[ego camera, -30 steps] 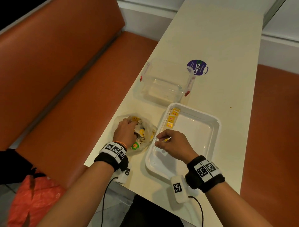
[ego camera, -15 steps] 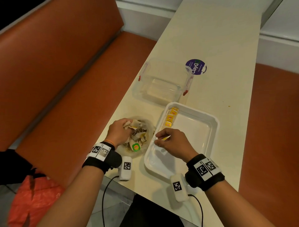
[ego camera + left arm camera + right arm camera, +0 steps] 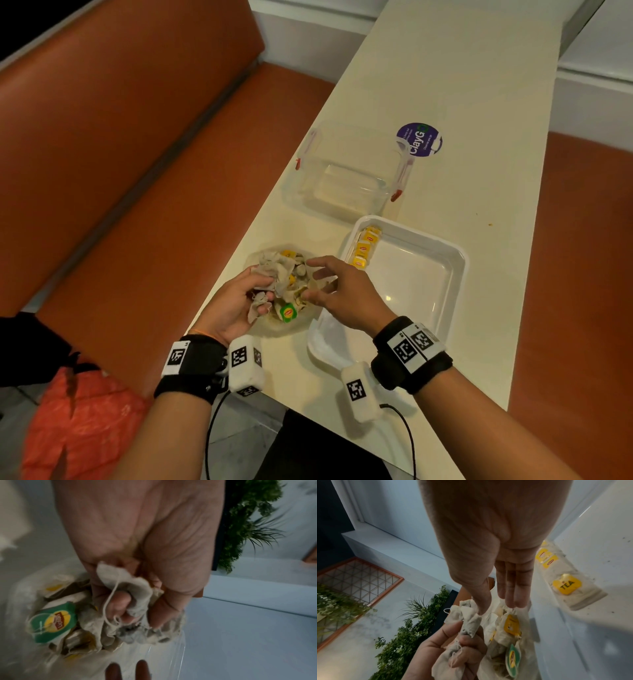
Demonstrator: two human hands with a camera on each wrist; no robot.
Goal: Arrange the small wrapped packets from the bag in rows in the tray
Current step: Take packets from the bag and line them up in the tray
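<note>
My right hand (image 3: 342, 294) has left the tray (image 3: 448, 260), where it was half a second ago, and now hovers over the bag (image 3: 274, 329) at lower centre, fingers straight and slightly spread, holding nothing. My left hand (image 3: 236, 305) has pulled up a crumpled clump of tea bags (image 3: 130, 592), fingers curled tight around it. A row of yellow packets (image 3: 364, 248) lies along the tray's upper-left wall. I can't count the clump; the bag's film is barely visible.

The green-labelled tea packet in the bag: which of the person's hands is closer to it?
Left. The left hand grips a bunch of tea bags right beside the green-labelled packet. The right hand reaches over the bag with straight fingers, slightly farther off.
</note>
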